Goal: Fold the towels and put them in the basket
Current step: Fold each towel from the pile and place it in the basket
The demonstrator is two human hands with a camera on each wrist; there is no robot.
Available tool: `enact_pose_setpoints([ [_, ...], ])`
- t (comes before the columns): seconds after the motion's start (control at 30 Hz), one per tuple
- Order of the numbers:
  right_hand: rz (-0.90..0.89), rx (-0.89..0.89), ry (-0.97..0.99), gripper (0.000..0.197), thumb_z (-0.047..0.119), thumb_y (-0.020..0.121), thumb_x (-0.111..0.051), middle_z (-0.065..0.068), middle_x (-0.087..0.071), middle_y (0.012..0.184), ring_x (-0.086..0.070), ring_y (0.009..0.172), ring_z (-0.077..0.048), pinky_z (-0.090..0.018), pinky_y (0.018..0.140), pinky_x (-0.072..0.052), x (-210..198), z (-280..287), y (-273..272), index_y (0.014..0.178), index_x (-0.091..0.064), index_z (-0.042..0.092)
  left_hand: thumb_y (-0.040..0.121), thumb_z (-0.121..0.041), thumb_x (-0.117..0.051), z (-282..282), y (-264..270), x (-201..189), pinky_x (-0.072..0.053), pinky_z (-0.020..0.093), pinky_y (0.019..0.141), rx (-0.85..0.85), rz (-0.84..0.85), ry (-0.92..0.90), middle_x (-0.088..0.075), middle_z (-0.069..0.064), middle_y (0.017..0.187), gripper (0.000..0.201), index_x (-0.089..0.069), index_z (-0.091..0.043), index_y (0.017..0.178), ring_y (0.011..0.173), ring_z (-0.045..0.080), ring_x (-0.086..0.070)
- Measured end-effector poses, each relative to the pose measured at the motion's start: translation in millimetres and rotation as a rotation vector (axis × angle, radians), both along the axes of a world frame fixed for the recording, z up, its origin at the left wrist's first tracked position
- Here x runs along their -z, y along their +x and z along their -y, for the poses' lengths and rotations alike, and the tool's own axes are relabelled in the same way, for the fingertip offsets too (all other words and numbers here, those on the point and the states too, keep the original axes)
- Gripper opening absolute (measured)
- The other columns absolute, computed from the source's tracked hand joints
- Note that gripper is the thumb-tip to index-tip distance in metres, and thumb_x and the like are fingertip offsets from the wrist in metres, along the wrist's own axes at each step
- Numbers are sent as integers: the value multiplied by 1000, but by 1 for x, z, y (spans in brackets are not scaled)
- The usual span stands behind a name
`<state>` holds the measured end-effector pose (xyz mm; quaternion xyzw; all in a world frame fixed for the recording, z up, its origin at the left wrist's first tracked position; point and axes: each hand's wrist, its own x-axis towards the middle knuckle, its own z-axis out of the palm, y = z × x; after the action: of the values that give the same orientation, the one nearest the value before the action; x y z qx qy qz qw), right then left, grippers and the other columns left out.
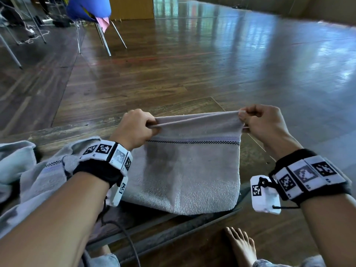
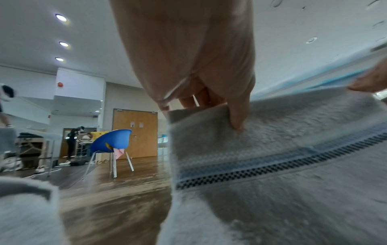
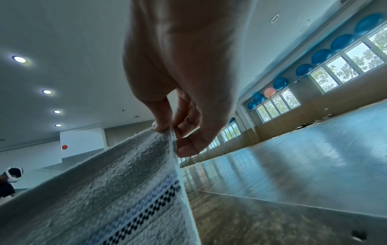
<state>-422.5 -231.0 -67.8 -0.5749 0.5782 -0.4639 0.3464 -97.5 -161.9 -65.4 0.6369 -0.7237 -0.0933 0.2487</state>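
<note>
Over a wooden floor [image 1: 212,70], both hands pinch a grey towel [image 1: 188,170].

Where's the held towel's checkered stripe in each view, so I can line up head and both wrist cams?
Head: stripe runs level across the towel, just below the left hand and right hand pinching its top corners.
Left wrist: stripe arcs from lower centre up to the right edge, below the left thumb.
Right wrist: stripe runs diagonally at bottom centre, below the fingers.
Shared landmark: the stripe itself.
</note>
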Motion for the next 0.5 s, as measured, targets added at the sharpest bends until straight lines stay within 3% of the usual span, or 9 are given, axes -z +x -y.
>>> enact_pose_setpoints([
  [0.1, -38, 39, 35, 17, 15, 87, -76, -2, -74, 79, -72, 80, -26, -52, 86, -61, 6, 2, -7, 72, -75, 22, 84, -21, -74, -4, 14, 2, -51, 42, 69, -55, -16, -11, -70, 11, 71, 13, -78, -10, 77, 73, 33, -65],
  [0.2, -64, 82, 56, 18, 19, 85, -78, 3, -74, 77, -68, 75, -18, -51, 87, -61, 12, 1, -12, 68, -76, 26, 85, -14, -69, -10, 28, 3, -52, 39, 66, -114, -59, -12, -71, 10, 69, 11, -79, -13, 80, 71, 30, -66],
  [0.33, -86, 92, 57, 22, 25, 84, -79, 12, -71, 70, -64, 71, -9, -47, 84, -62, 14, 0, -12, 68, -77, 39, 87, -11, -63, -17, 35, 1, -50, 27, 61, -164, -78, 9, -74, 4, 71, 18, -80, -16, 84, 72, 22, -69],
  [0.5, -75, 100, 78, 16, 28, 83, -79, 10, -68, 59, -63, 63, -16, -48, 83, -63, 16, -2, -9, 74, -77, 41, 91, -6, -61, -22, 37, -2, -57, 34, 65, -177, -119, 38, -76, -2, 78, 23, -80, -17, 91, 71, 19, -70],
])
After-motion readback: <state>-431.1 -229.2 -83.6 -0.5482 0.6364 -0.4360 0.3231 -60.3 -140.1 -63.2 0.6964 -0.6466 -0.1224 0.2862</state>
